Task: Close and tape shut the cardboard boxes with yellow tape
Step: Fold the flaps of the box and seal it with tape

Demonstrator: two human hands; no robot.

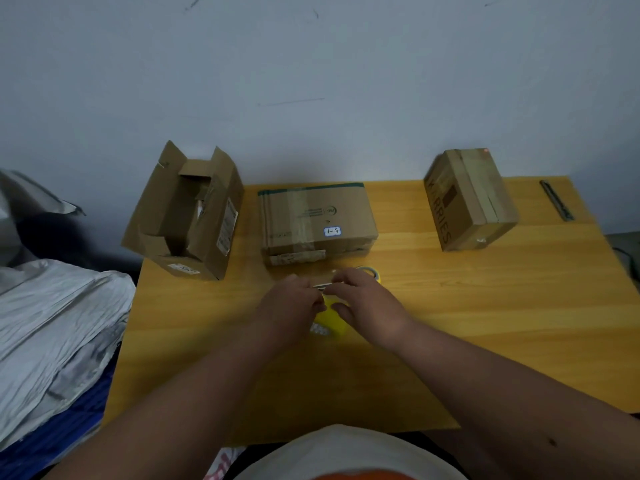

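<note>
Wooden yellow-brown table (450, 323), set against a pale wall.

Three brown cardboard boxes along its far edge. Tall open box (187, 216) at the far left corner, flaps standing up, not closed or taped. Flat box with a small white label (317, 220) at mid far edge, flaps down, old clear tape on it, no yellow tape that I can see. Upright printed box (469, 200) toward the far right corner, flaps shut, pale tape strip over the top; colour hard to call.

Crumpled grey sheeting (52, 313) lies off the left edge. Dark flat strip (556, 199) at the far right corner, unidentifiable.

Both hands meet just in front of the middle box. Left hand (291, 303) and right hand (367, 303) have fingers curled onto a yellow tape dispenser (332, 318), seemingly pinching a tape end between them. Small yellow tape roll (369, 271) sits just behind the right hand.

Judgement: early stage. Tape being readied; left box needs closing, sealing largely ahead.
</note>
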